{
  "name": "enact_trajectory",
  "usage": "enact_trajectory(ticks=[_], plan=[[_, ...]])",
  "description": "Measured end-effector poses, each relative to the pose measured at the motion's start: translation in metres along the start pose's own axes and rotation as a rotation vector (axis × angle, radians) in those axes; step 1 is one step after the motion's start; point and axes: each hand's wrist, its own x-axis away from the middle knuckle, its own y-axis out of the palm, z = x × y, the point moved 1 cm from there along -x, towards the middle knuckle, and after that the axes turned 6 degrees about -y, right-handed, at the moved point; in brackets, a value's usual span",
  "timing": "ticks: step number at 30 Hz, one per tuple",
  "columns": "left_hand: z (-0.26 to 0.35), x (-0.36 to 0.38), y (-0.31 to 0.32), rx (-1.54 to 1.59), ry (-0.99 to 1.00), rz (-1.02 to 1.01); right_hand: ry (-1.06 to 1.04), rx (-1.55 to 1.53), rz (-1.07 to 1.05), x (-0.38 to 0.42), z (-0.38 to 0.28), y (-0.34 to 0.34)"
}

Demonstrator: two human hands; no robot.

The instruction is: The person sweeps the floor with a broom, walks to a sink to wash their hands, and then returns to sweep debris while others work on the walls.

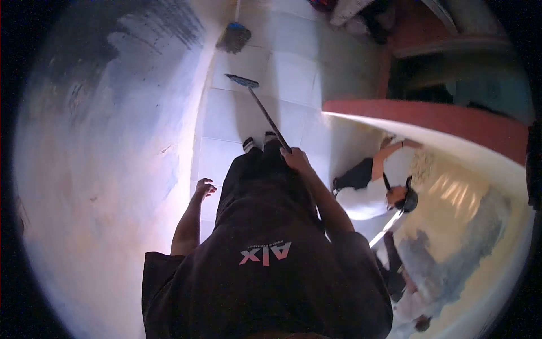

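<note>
My right hand (pixel 294 160) is closed around the upper end of a long dark handle. That handle belongs to a floor squeegee (pixel 264 110), whose narrow dark and bluish head rests on the tiles ahead of my feet. Beside my left hip, near the wall, my left hand (pixel 206 188) hangs empty with its fingers loosely bent and apart. Farther up the floor, against the foot of the wall, stands a broom (pixel 234 37) with a blue top and dark bristles; its handle runs out of view.
A stained pale wall (pixel 107 147) runs along my left. Light tiles (pixel 291 73) cover the floor. To the right, a low partition with a red top (pixel 429 116) juts in. A person in a white top (pixel 364 199) is close on my right, one arm stretched toward the wall; another person is behind.
</note>
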Motion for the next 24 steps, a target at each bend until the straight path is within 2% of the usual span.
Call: enact_trajectory(ticks=[2, 4, 6, 8, 9, 11, 15, 18, 21, 24], plan=[[-0.006, -0.010, 0.013, 0.140, 0.036, -0.028, -0.196, 0.146, 0.026, 0.004, -0.011, 0.002], [0.001, -0.021, 0.031, 0.123, 0.137, 0.002, -0.112, 0.038, 0.044, -0.021, -0.009, 0.014], [0.014, -0.021, 0.054, 0.233, 0.259, -0.011, -0.158, 0.066, 0.077, -0.042, -0.011, 0.019], [0.035, -0.009, 0.079, 0.148, 0.346, 0.088, -0.214, 0.116, 0.108, -0.074, -0.010, 0.024], [0.035, -0.015, 0.092, 0.203, 0.468, 0.100, -0.258, 0.154, 0.125, -0.093, -0.009, 0.031], [0.066, 0.028, 0.109, 0.115, 0.498, 0.151, -0.319, 0.201, 0.136, -0.124, -0.017, 0.042], [0.036, 0.010, 0.159, 0.356, 0.553, 0.111, -0.392, 0.249, 0.147, -0.196, -0.059, 0.067], [0.002, 0.009, 0.187, 0.188, 0.462, 0.245, -0.426, 0.286, 0.139, -0.241, -0.066, 0.103], [-0.030, 0.001, 0.206, 0.102, 0.346, 0.292, -0.442, 0.349, 0.084, -0.254, -0.044, 0.138], [-0.051, -0.007, 0.219, 0.495, 0.128, 0.078, -0.489, 0.558, -0.086, -0.237, 0.000, 0.150]])
